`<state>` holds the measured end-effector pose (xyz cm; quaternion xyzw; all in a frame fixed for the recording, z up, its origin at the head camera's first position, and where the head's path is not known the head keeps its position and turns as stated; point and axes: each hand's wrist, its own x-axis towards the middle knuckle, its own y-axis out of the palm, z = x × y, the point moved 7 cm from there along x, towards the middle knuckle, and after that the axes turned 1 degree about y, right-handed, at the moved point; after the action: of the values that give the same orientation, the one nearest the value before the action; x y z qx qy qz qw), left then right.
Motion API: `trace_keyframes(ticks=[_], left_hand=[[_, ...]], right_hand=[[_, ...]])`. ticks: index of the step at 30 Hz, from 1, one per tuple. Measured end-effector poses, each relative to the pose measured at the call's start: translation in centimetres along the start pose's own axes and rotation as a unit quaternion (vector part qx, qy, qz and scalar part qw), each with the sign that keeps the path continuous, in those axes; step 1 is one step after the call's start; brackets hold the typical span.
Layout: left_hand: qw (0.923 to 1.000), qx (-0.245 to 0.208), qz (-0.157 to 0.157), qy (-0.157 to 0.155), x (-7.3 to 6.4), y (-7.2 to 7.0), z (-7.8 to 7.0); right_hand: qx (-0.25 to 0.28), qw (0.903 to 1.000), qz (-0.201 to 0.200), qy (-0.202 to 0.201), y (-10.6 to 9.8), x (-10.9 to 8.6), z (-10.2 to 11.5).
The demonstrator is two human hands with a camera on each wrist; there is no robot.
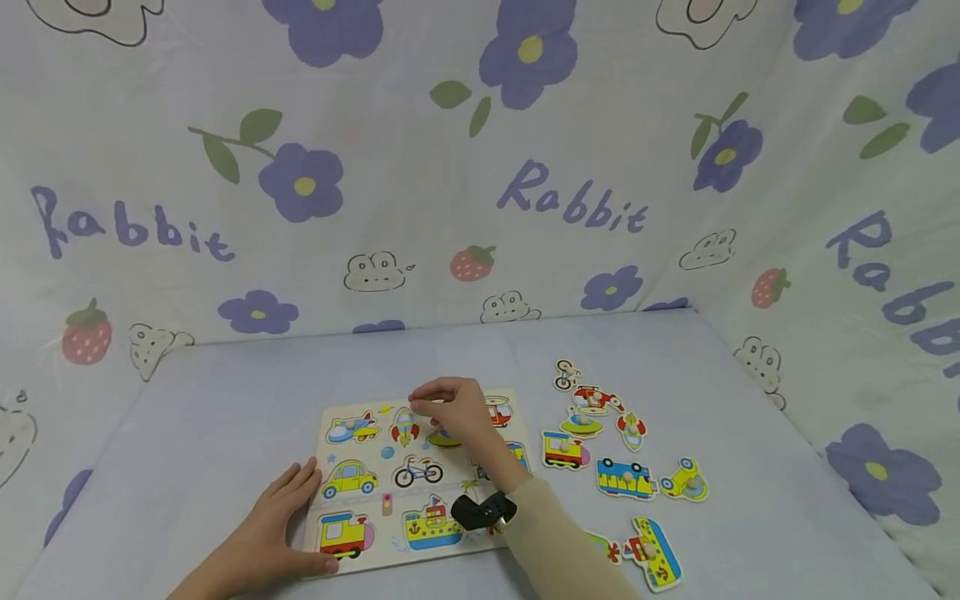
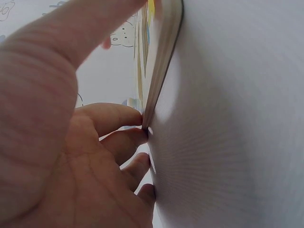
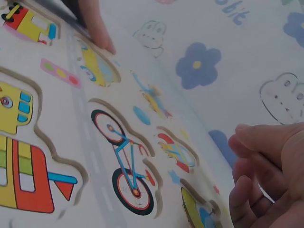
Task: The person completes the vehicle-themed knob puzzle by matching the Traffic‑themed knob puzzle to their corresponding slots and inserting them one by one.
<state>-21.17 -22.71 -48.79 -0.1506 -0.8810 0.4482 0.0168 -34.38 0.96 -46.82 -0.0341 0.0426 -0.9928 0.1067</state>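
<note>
A wooden knob puzzle board (image 1: 360, 492) with printed vehicle recesses lies on the table. My left hand (image 1: 281, 521) rests at its left edge, fingertips on the table against the side and thumb at the near corner. My right hand (image 1: 459, 412) hovers over the far side of the board, beside the rocket recess (image 1: 405, 427). Its fingers (image 3: 247, 166) are loosely curled, thumb close to the index finger, with nothing visible between them. A knobbed airplane piece (image 1: 352, 427) sits at the board's far left. The bicycle recess (image 3: 126, 161) shows only its printed picture.
Loose knobbed pieces lie right of the board: a bicycle (image 1: 566, 376), helicopter (image 1: 597, 400), flying saucer (image 1: 581, 423), rocket (image 1: 632, 432), train (image 1: 564, 451), bus (image 1: 626, 479), car (image 1: 686, 481) and ship (image 1: 654, 553). Behind the table hangs a flowered cloth (image 1: 420, 183).
</note>
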Motion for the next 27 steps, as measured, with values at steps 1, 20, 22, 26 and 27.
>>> trace_keyframes(ticks=[1,20,22,26,27], left_hand=[[1.0000,0.000,0.000,0.000,0.0,0.1,0.0],[0.9999,-0.014,0.004,-0.006,-0.3,0.4,0.1],[0.9998,-0.017,0.007,-0.009,-0.4,0.4,0.2],[0.9992,-0.032,0.018,-0.019,-0.3,0.6,0.2],[0.9990,-0.035,0.020,-0.020,-0.2,0.6,0.1]], right_hand=[[0.005,1.0000,-0.006,0.006,-0.4,-0.1,-0.2],[0.007,0.9963,-0.077,0.037,-6.5,-3.0,-0.7],[-0.002,0.9967,-0.074,0.033,-7.0,-3.3,-0.7],[-0.045,0.9963,-0.069,0.024,-8.7,-3.9,-0.2],[-0.053,0.9964,-0.064,0.019,-9.4,-4.1,-0.1]])
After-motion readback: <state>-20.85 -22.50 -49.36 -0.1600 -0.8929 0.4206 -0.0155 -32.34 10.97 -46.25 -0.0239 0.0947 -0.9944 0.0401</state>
